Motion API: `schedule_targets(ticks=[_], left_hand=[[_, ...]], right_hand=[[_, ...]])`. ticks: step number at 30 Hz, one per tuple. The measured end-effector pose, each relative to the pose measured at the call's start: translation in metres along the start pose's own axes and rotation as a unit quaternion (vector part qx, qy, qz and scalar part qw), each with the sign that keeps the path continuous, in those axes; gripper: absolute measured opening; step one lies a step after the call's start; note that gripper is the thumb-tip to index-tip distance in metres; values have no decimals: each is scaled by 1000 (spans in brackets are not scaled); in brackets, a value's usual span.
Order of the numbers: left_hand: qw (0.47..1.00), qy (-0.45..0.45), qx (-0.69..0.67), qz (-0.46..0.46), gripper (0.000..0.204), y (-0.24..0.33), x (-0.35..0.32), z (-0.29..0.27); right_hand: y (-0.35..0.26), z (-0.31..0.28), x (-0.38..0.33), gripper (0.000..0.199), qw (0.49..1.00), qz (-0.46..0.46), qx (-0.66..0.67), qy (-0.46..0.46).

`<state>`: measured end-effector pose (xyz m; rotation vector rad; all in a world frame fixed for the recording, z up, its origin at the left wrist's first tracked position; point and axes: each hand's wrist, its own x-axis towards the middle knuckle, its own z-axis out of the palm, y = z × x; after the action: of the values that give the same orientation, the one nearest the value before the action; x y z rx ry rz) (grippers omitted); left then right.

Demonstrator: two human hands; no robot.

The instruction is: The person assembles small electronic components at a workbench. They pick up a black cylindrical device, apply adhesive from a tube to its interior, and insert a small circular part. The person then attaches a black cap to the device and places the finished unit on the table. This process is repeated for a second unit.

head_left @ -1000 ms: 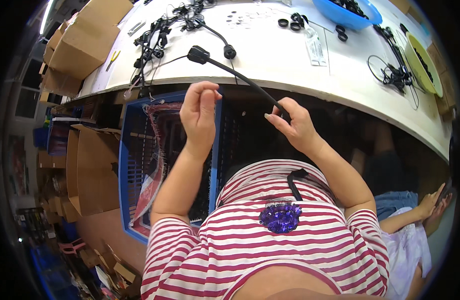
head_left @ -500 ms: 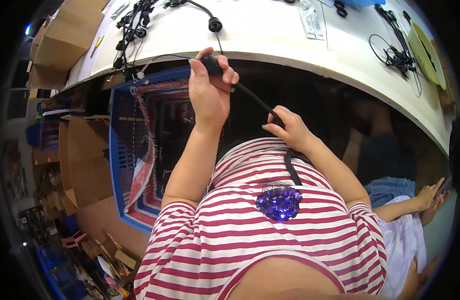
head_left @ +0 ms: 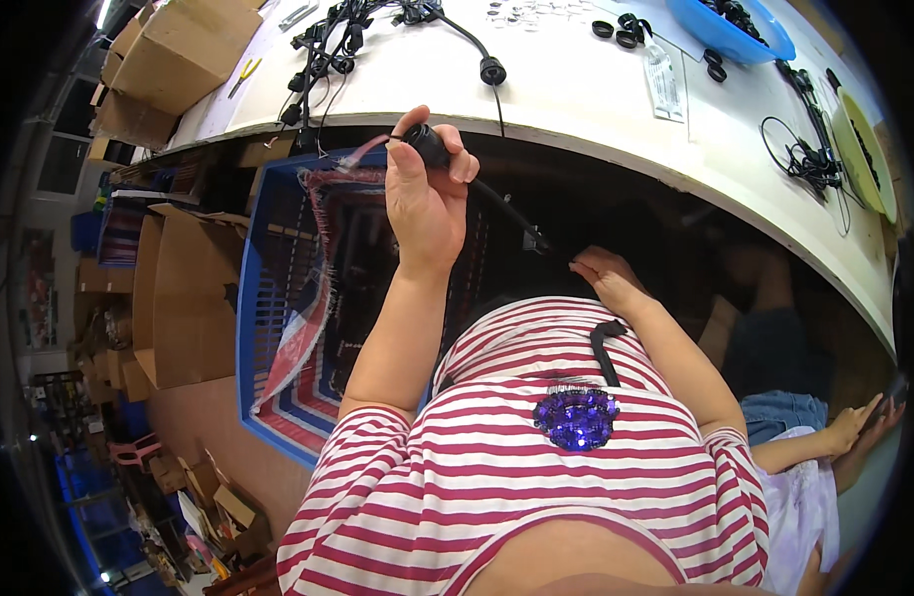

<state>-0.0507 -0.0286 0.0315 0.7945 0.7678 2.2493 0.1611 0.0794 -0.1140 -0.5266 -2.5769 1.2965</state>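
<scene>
My left hand is raised near the table edge, its fingers wrapped round a black cylindrical cable connector. Thin wires with a pale, blurred end stick out on the left of it. From the connector a black cable slopes down to the right, with a small light tag-like piece on it. My right hand pinches that cable lower down, in front of my striped shirt. Its fingertips are partly lost against the dark background. A short black strip lies curved on the shirt.
The white table carries a tangle of black cables, yellow-handled pliers, black rings, a blue bowl and a green basin. Below stands a blue crate beside cardboard boxes. Another person's hands are at right.
My right hand has moved farther from my left along the cable. The thin wires left of the connector show more plainly. The whole view has shifted, bringing more of the table into sight.
</scene>
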Motion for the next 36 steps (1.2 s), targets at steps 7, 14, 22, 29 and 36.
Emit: schedule_targets(ticks=[7,14,22,29,36], left_hand=[[995,-38,30,-86,53,-26,-24,4],[964,-102,-2,-247,51,-55,-48,20],[940,-167,73,-288,56,-71,-52,8],[927,-219,69,-296,52,-95,-66,0],[925,-198,227,-231,72,-85,-56,-17]], right_hand=[[-45,-38,6,27,993,-46,-56,97],[-126,-80,34,20,934,-253,-108,226],[-112,-84,35,9,963,-225,-16,144],[-110,-80,35,8,971,-100,149,160],[-102,-74,38,19,962,2,251,104]])
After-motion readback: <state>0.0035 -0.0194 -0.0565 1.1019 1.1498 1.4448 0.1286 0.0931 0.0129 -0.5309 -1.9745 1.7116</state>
